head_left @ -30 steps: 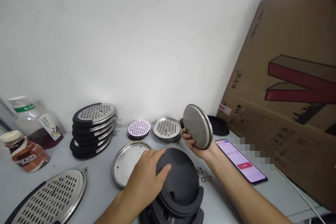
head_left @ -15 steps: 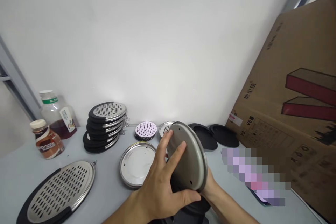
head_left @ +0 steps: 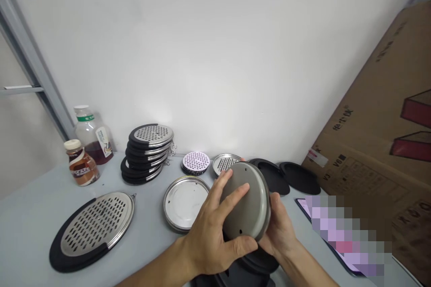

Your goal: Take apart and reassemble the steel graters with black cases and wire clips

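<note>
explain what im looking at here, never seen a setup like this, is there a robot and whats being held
There is no robot: these are a person's bare hands, and every picture comes from one camera worn on the head, looking forward and down.

The left hand spreads its fingers over a tilted round metal disc; the right hand grips it from the other side. Black pieces lie beneath.

On the grey table are a shallow metal dish, a large perforated disc, a stack of similar discs and two bottles. A cardboard box stands at the right.
</note>
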Available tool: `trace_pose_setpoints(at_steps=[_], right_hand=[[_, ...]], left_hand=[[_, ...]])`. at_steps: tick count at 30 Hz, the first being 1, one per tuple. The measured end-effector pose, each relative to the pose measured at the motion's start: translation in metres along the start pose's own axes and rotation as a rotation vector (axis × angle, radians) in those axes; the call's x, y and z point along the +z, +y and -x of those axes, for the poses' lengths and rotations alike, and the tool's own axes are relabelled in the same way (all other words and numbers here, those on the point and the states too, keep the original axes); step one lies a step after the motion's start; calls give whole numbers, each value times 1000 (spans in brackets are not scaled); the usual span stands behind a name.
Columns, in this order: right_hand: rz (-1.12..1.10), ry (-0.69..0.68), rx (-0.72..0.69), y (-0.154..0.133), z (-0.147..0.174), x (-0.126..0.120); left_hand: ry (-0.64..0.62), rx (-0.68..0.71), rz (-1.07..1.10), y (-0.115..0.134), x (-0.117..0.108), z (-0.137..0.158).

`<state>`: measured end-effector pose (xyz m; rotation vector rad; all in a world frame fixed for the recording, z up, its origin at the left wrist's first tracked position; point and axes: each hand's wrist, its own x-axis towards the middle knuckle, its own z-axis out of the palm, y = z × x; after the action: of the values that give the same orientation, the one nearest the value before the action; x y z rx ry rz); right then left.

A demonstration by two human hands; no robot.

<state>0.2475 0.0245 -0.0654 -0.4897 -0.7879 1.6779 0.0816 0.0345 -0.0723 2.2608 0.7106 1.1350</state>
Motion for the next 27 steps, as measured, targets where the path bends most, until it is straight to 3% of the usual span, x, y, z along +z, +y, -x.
trace_pose_setpoints(at_steps=[5,8,14,17,19,23,27], right_hand=[[-1,-8,-55,-2,-2,0],[-26,10,-60,-3,-4,2],[-160,68,-58,-8,-13,3],[-255,79,6,-13,-19,-1],[-301,103,47,-17,-22,-6],[-321,243,56,-28,-28,-16],[-282,364,-12,-42,-34,-27]], left_hand=[[36,22,50,2,-5,-1],[118,-11,206,5,-5,-3],[520,-374,1146,-4,-17,-25],[624,-522,1367,-17,-35,-38],[663,-611,1336,-28,-47,-43],[785,-761,866,-49,-69,-43],[675,-749,581,-61,-98,-33]])
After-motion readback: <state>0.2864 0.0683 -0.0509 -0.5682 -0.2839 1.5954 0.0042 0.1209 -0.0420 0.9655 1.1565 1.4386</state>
